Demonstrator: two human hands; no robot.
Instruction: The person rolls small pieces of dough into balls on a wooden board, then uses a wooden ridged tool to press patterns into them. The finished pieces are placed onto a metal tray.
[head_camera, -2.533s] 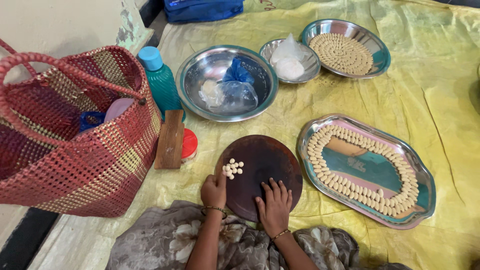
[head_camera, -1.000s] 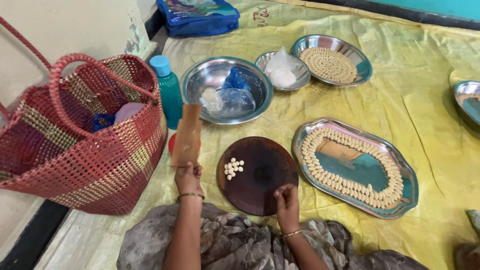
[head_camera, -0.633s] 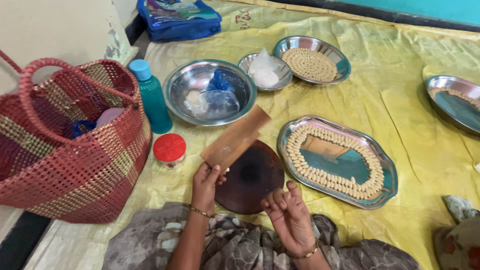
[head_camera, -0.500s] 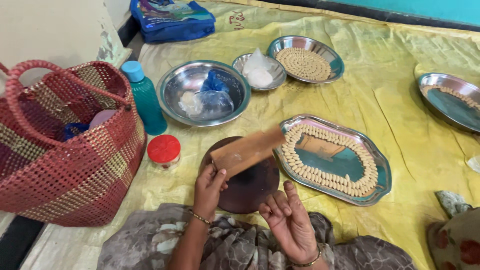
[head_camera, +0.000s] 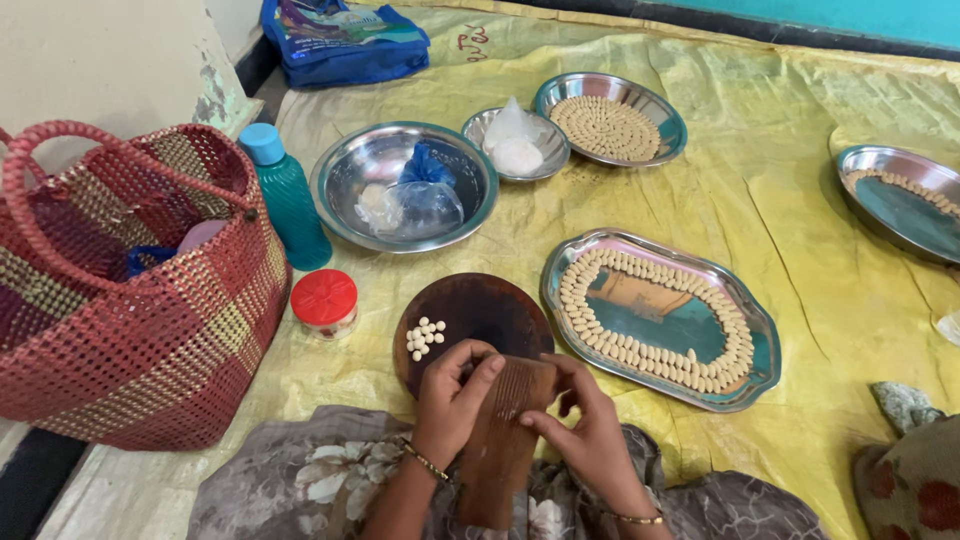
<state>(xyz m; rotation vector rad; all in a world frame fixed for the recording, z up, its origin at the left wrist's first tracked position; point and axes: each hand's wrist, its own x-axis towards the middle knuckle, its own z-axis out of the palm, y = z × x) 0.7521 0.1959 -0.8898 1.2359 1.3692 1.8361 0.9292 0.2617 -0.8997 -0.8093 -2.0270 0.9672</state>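
at the far left we see a red woven plastic basket (head_camera: 130, 300) against the wall, then a teal plastic bottle with a blue cap (head_camera: 287, 195) and a small jar with a red lid (head_camera: 325, 300). our left hand (head_camera: 452, 400) has its fingers curled closed around the left edge of a ridged brown wooden board (head_camera: 505, 430), and our right hand (head_camera: 590, 430) pinches its right edge; the board rests tilted against our lap, overlapping the near edge of a dark round wooden disc (head_camera: 470, 320) that carries a small cluster of pale dough pellets (head_camera: 424, 338). just right lies an oblong steel tray ringed with shaped dough pieces (head_camera: 660, 320).

we judge that if the board slides forward it could sweep the pellets off the disc, or knock the tray's neat ring out of order.

everything sits on a wrinkled yellow plastic sheet (head_camera: 800, 170) spread on the floor, with steel bowls (head_camera: 405, 185) farther back and a pale wall at the left.
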